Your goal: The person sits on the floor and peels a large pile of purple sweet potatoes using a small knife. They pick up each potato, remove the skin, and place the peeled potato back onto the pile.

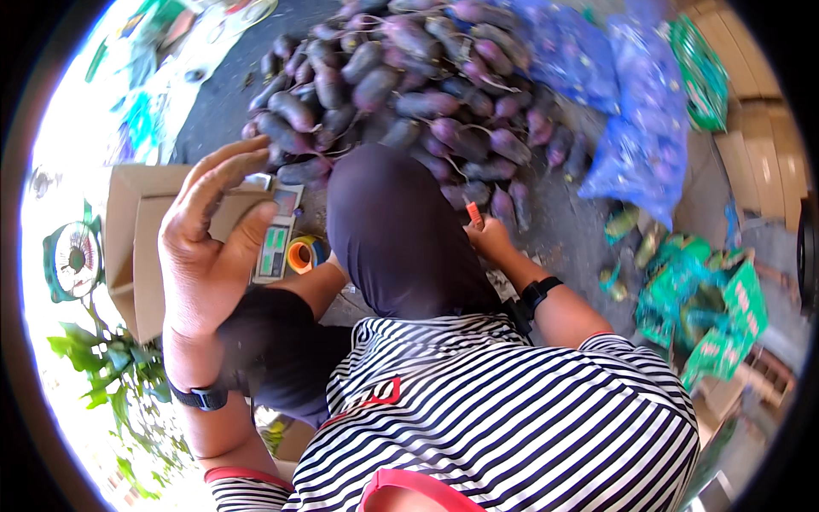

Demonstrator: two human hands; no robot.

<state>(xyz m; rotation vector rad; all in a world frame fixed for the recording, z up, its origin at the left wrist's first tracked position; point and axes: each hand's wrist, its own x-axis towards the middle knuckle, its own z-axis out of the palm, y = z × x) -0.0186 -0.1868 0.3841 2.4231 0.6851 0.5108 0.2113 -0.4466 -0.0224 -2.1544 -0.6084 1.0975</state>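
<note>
Your left hand [205, 247] is raised and half open, the thumb apart from the curved fingers; in this view it partly covers a brown cardboard box [141, 273] and a grey electronic scale with green display [275, 243]. Just beside the scale is a yellow-orange ring-shaped roll [294, 245]. Your right hand [495, 241] grips a small, narrow orange object [474, 213], partly hidden by the fingers. Ahead of you lies a heap of dark purple, elongated root vegetables [401, 94], and to its right are translucent blue plastic bags [636, 111], which look filled.

Unclear pale print on green sack [744, 317]
</note>
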